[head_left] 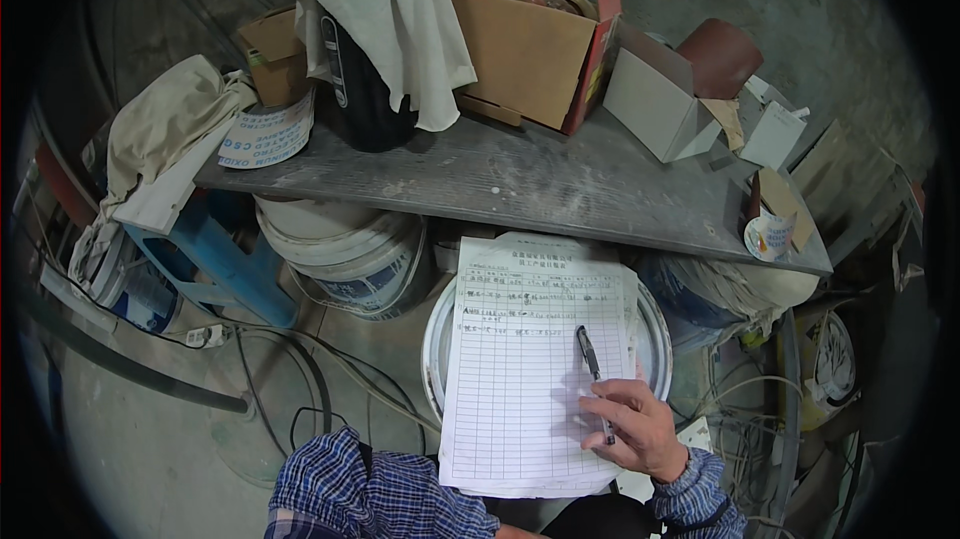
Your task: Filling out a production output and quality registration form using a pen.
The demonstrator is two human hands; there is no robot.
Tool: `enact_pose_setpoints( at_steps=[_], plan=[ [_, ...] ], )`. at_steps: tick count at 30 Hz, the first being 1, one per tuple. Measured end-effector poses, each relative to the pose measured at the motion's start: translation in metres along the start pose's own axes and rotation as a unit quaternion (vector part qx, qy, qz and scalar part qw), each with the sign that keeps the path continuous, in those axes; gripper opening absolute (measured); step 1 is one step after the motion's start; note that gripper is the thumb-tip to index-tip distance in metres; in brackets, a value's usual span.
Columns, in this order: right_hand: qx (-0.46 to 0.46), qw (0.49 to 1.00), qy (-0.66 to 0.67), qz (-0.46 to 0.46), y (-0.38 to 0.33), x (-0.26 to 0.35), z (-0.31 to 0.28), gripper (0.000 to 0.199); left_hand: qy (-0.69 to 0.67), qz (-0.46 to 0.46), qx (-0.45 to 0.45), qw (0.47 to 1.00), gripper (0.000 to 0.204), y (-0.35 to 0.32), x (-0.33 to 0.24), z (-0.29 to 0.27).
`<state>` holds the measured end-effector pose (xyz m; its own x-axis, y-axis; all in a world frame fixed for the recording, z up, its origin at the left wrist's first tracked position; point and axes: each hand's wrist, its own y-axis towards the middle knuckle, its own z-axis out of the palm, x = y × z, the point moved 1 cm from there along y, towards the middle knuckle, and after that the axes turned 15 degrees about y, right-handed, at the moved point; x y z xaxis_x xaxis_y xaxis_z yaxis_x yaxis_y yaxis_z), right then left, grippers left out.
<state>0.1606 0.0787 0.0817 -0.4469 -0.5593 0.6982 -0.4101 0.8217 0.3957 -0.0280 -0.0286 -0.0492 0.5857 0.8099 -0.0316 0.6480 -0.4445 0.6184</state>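
My right hand (pixel 642 426) is closed loosely around a dark-tipped pen (pixel 589 352), its capped-looking dark end pointing away from me over the paper. Beneath the pen lies a stack of printed form sheets (pixel 520 379), with handwriting in the upper rows and blank ruled rows below. The sheets rest on the white round lid of a bucket (pixel 655 334), whose rim shows at both sides. From the lower edge comes my left arm in a blue checked sleeve (pixel 370 489). Only a sliver of skin shows past its cuff; the fingers of my left hand are hidden.
Beyond the sheets runs a dusty dark board (pixel 470 179). On it stand a black bottle (pixel 365 89) draped with a pale cloth (pixel 400 19), a cardboard box (pixel 525 54) and a white box (pixel 655 99). A blue stool (pixel 220 264), a bucket (pixel 345 254) and cables (pixel 375 384) lie around.
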Motion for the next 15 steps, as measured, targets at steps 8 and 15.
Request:
enact_pose_setpoints(
  at_steps=[8, 15],
  plan=[
    [-0.002, 1.000, -0.008, 0.006, 0.001, 0.004, -0.001, 0.038, 0.002, 0.003, 0.024, 1.000, 0.038, 0.000, 0.000, 0.000],
    [0.007, 1.000, -0.003, -0.004, 0.008, 0.011, -0.002, 0.037, 0.016, 0.008, -0.005, 1.000, 0.036, 0.004, 0.004, -0.009]
  ],
)
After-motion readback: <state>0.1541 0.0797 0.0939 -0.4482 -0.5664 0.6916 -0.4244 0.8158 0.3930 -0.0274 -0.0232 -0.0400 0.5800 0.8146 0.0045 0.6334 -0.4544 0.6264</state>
